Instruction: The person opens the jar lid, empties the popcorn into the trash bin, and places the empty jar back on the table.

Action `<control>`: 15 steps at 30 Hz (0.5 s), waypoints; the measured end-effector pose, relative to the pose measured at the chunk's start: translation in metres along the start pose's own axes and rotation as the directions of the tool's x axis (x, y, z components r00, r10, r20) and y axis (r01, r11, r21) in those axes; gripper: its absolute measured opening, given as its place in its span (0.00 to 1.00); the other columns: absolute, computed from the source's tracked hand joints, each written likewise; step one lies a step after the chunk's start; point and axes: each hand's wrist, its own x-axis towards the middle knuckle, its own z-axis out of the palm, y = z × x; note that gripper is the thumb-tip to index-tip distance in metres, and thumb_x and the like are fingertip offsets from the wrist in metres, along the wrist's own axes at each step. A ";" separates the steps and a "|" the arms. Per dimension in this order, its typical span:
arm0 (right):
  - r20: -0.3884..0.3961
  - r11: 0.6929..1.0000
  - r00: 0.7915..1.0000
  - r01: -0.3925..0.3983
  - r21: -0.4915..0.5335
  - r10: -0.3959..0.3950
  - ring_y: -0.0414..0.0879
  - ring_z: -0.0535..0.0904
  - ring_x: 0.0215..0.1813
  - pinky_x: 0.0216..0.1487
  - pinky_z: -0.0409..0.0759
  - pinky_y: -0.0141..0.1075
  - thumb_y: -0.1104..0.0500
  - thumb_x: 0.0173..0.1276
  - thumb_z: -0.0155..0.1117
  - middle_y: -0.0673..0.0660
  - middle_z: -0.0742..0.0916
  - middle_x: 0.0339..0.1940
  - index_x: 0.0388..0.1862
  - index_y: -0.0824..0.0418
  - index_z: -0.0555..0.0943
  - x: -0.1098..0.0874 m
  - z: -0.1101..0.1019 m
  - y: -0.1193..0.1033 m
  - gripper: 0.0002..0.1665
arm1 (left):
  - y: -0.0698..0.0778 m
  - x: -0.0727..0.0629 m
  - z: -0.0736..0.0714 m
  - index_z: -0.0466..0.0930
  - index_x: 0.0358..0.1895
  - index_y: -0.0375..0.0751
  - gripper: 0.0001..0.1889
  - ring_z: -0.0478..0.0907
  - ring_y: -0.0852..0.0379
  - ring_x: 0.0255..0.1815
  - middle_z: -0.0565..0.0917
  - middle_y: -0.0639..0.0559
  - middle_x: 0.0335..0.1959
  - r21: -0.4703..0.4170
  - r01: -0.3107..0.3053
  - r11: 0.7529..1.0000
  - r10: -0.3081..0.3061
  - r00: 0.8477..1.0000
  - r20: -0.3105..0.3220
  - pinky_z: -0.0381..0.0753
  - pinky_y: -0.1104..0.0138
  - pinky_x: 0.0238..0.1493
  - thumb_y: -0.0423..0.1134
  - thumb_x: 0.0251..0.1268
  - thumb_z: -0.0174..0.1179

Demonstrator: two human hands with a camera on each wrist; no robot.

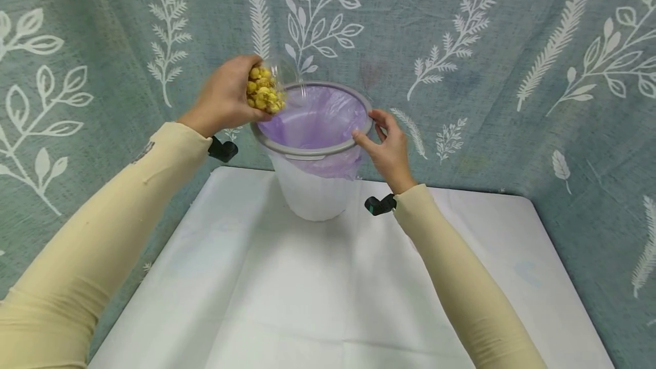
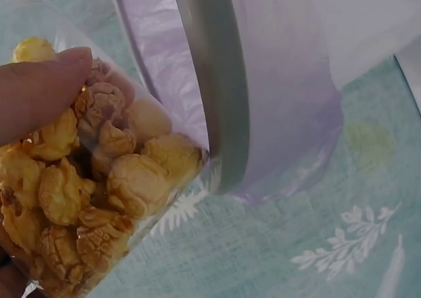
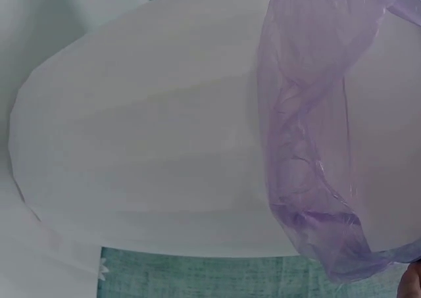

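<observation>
A white trash bin (image 1: 312,192) with a grey rim (image 1: 307,151) stands at the table's far side. Its purple bag (image 1: 312,121) lines the inside and folds over the outside, also seen as a crumpled edge (image 3: 302,166) in the right wrist view. My left hand (image 1: 225,95) grips a clear plastic cup (image 1: 294,84) of yellow popcorn (image 1: 265,93), tipped sideways with its mouth toward the bin. In the left wrist view the popcorn (image 2: 99,179) lies inside the cup, beside the rim. My right hand (image 1: 388,150) holds the rim's right side between thumb and fingers.
A white-covered table (image 1: 297,289) lies under the bin. Behind and on both sides hangs a green-blue curtain (image 1: 400,44) with white leaf prints, close to the bin's far side.
</observation>
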 end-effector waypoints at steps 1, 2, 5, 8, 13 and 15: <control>0.002 1.000 1.000 -0.001 -0.001 0.001 0.51 0.72 0.74 0.75 0.67 0.30 0.58 0.70 0.76 0.62 0.78 0.72 0.74 0.68 0.71 0.000 0.000 0.000 0.39 | 0.000 0.002 0.001 0.62 0.78 0.32 0.55 0.69 0.34 0.70 0.73 0.34 0.70 0.012 -0.003 1.000 0.003 1.000 0.007 0.66 0.42 0.74 0.38 0.46 0.84; 0.004 1.000 1.000 0.000 -0.003 0.000 0.51 0.72 0.74 0.75 0.67 0.30 0.57 0.70 0.76 0.62 0.78 0.72 0.74 0.68 0.71 0.000 0.000 0.000 0.39 | 0.001 0.003 0.001 0.62 0.78 0.32 0.54 0.68 0.34 0.71 0.73 0.33 0.70 0.025 -0.009 1.000 0.008 1.000 0.014 0.65 0.42 0.75 0.38 0.47 0.84; 0.007 1.000 1.000 0.001 -0.008 -0.001 0.50 0.72 0.74 0.75 0.67 0.30 0.57 0.70 0.76 0.63 0.78 0.72 0.74 0.69 0.71 0.001 0.000 0.000 0.39 | 0.002 0.007 0.003 0.61 0.79 0.32 0.54 0.67 0.33 0.73 0.72 0.33 0.72 0.063 -0.023 0.998 0.022 0.999 0.031 0.63 0.42 0.77 0.38 0.48 0.84; 0.007 1.000 1.000 -0.001 -0.013 0.001 0.50 0.72 0.74 0.75 0.67 0.29 0.58 0.70 0.76 0.62 0.78 0.72 0.74 0.69 0.71 0.001 0.000 0.001 0.39 | 0.003 0.009 0.005 0.59 0.80 0.32 0.55 0.65 0.32 0.75 0.70 0.32 0.74 0.104 -0.042 0.994 0.037 0.998 0.045 0.59 0.42 0.79 0.38 0.49 0.83; 0.006 1.000 1.000 -0.007 -0.019 0.007 0.50 0.71 0.74 0.75 0.67 0.28 0.58 0.71 0.75 0.62 0.78 0.73 0.74 0.68 0.71 0.001 -0.001 0.002 0.38 | 0.006 0.011 0.006 0.58 0.80 0.32 0.56 0.62 0.32 0.78 0.68 0.32 0.76 0.170 -0.068 0.983 0.060 0.997 0.054 0.53 0.44 0.82 0.37 0.49 0.83; 0.008 1.000 1.000 -0.006 -0.018 0.006 0.50 0.71 0.74 0.75 0.67 0.28 0.58 0.71 0.75 0.62 0.78 0.73 0.74 0.68 0.71 0.001 -0.001 0.001 0.38 | 0.006 0.011 0.006 0.58 0.80 0.32 0.56 0.61 0.32 0.79 0.68 0.33 0.77 0.187 -0.079 0.979 0.070 0.996 0.055 0.53 0.44 0.82 0.37 0.49 0.83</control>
